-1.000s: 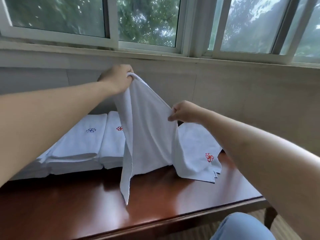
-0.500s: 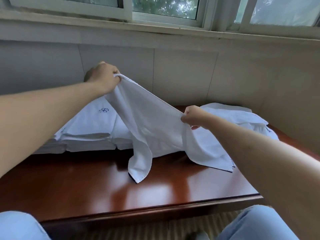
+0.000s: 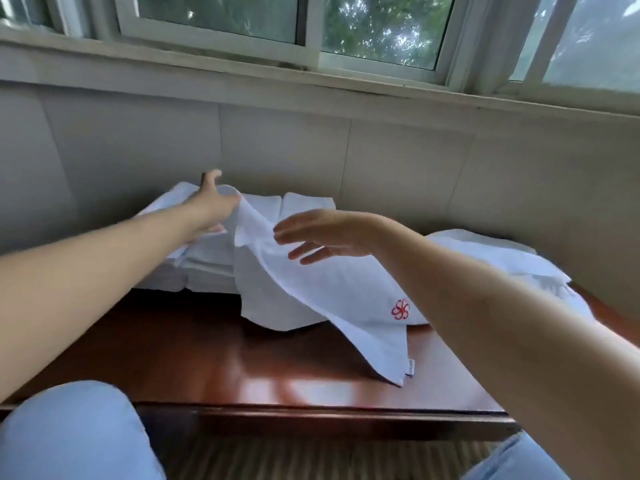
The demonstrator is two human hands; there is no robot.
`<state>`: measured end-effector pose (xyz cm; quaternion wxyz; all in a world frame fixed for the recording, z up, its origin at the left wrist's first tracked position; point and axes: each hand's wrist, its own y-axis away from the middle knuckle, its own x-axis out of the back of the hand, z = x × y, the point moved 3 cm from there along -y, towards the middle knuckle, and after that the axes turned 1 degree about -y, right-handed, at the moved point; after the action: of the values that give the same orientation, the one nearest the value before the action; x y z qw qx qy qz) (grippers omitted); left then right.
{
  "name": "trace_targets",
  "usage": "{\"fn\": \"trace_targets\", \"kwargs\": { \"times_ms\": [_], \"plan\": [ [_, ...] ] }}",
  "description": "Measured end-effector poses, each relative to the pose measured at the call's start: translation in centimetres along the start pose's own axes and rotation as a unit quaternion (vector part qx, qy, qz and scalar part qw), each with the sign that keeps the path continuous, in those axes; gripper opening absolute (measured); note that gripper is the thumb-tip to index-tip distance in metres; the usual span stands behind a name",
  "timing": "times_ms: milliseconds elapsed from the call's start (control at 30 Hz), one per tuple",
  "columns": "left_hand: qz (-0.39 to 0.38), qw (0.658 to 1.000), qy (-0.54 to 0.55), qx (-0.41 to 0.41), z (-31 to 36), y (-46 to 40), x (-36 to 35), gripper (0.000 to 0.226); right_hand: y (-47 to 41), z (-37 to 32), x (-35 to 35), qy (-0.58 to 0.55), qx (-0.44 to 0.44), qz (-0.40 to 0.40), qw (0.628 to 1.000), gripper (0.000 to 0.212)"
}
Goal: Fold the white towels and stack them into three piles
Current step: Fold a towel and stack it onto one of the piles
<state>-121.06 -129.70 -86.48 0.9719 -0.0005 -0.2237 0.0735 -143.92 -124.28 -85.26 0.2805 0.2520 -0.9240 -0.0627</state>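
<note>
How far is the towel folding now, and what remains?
Done: folded towels stacked at the back left of the table. In hand: the left hand grips one corner of the unfolded towel; the right hand hovers open above it. Left: this towel and the loose heap on the right.

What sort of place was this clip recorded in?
Probably a hotel or laundry workroom: folded white towels stacked on a polished wooden table against a tiled wall under sliding windows.

A loose white towel (image 3: 332,289) with a red flower mark drapes beside folded towel piles (image 3: 221,258), seemingly two.
</note>
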Motion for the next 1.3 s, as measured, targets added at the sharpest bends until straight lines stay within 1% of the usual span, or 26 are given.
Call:
{"fn": "trace_targets", "kwargs": {
  "times_ms": [33,67,167,233,300,367,400,433,467,533,567,633,700,767,833,900,967,1000,1033,1067,1100,1133,1167,1200,1267,1300],
  "plan": [
    [-0.020,0.999,0.024,0.009,-2.5,0.9,-0.8,0.063,-0.7,1.1,-0.7,0.017,-0.007,0.000,1.000,0.039],
    [-0.036,0.998,0.042,0.021,-4.9,1.7,-1.6,0.058,-1.2,2.3,-1.1,0.026,-0.012,0.015,0.999,0.038],
    [-0.051,0.998,0.033,0.035,-10.5,3.1,-3.7,0.044,-2.1,6.9,-0.2,0.026,-0.030,0.106,0.994,0.021],
    [-0.048,0.998,0.017,0.037,-12.7,3.3,-4.8,0.031,-2.5,9.9,1.0,0.020,-0.016,0.180,0.983,0.015],
    [-0.051,0.998,-0.012,0.038,-14.2,3.1,-5.6,0.027,-2.9,12.0,2.3,0.025,0.020,0.264,0.964,0.017],
    [-0.066,0.995,-0.070,0.034,-14.9,2.6,-5.9,0.025,-3.3,13.6,3.6,0.066,0.044,0.357,0.931,0.016],
    [-0.081,0.992,-0.087,0.035,-15.0,2.4,-6.1,0.023,-3.4,14.5,4.1,0.076,0.043,0.391,0.916,0.016],
    [-0.098,0.991,-0.085,0.041,-15.0,2.1,-6.3,0.022,-3.7,15.5,4.5,0.073,0.033,0.407,0.910,0.019],
    [-0.118,0.989,-0.068,0.050,-15.1,2.0,-6.6,0.021,-3.9,16.4,4.7,0.065,0.014,0.405,0.912,0.024],
    [-0.155,0.986,-0.024,0.060,-14.9,1.9,-7.5,0.020,-4.4,17.8,4.9,0.058,-0.016,0.378,0.924,0.037],
    [-0.165,0.985,-0.010,0.053,-14.7,1.9,-8.0,0.019,-4.6,18.2,5.2,0.062,-0.017,0.364,0.929,0.039],
    [-0.172,0.985,0.001,0.026,-14.1,2.0,-8.9,0.015,-4.7,18.2,5.7,0.080,-0.002,0.334,0.939,0.030],
    [-0.168,0.986,0.007,0.005,-13.1,2.1,-9.5,0.008,-4.6,17.7,6.0,0.105,0.018,0.279,0.954,0.026],
    [-0.156,0.987,0.032,0.000,-12.0,2.1,-9.6,0.010,-4.4,17.6,6.1,0.133,0.027,0.240,0.961,0.019],
    [-0.132,0.987,0.092,0.004,-11.0,2.1,-9.4,0.015,-3.7,17.2,6.0,0.196,0.022,0.234,0.952,0.016],
    [-0.101,0.979,0.178,0.010,-10.2,2.3,-9.1,0.018,-2.7,16.3,6.0,0.263,0.031,0.259,0.929,0.023],
    [-0.062,0.968,0.241,0.021,-9.8,2.5,-8.7,0.019,-1.5,14.9,5.4,0.282,0.078,0.296,0.909,0.027],
    [-0.044,0.964,0.261,0.029,-9.8,2.5,-8.4,0.019,-1.0,14.2,4.6,0.279,0.105,0.290,0.909,0.027],
    [-0.030,0.961,0.273,0.037,-9.9,2.5,-8.0,0.019,-0.7,13.5,3.6,0.272,0.126,0.251,0.920,0.026],
    [-0.020,0.961,0.273,0.043,-10.0,2.3,-7.7,0.019,-0.4,13.0,2.2,0.259,0.131,0.182,0.940,0.022],
    [-0.012,0.963,0.265,0.049,-10.1,2.2,-7.4,0.020,-0.3,12.9,0.9,0.236,0.115,0.100,0.960,0.015],
    [-0.007,0.966,0.251,0.055,-10.4,1.9,-7.2,0.021,-0.2,13.1,0.2,0.207,0.093,0.043,0.973,0.014],
    [-0.004,0.969,0.239,0.061,-10.6,1.7,-6.9,0.022,0.0,13.5,0.4,0.182,0.076,0.030,0.980,0.017],
    [-0.002,0.971,0.229,0.067,-10.9,1.5,-6.8,0.023,0.2,14.0,1.1,0.164,0.061,0.055,0.983,0.017],
    [-0.002,0.974,0.213,0.072,-11.2,1.3,-6.6,0.024,0.7,15.6,3.3,0.136,0.027,0.149,0.979,0.015],
    [-0.003,0.975,0.208,0.073,-11.4,1.3,-6.6,0.025,1.0,16.6,4.0,0.135,0.010,0.180,0.974,0.013]
  ]
}}
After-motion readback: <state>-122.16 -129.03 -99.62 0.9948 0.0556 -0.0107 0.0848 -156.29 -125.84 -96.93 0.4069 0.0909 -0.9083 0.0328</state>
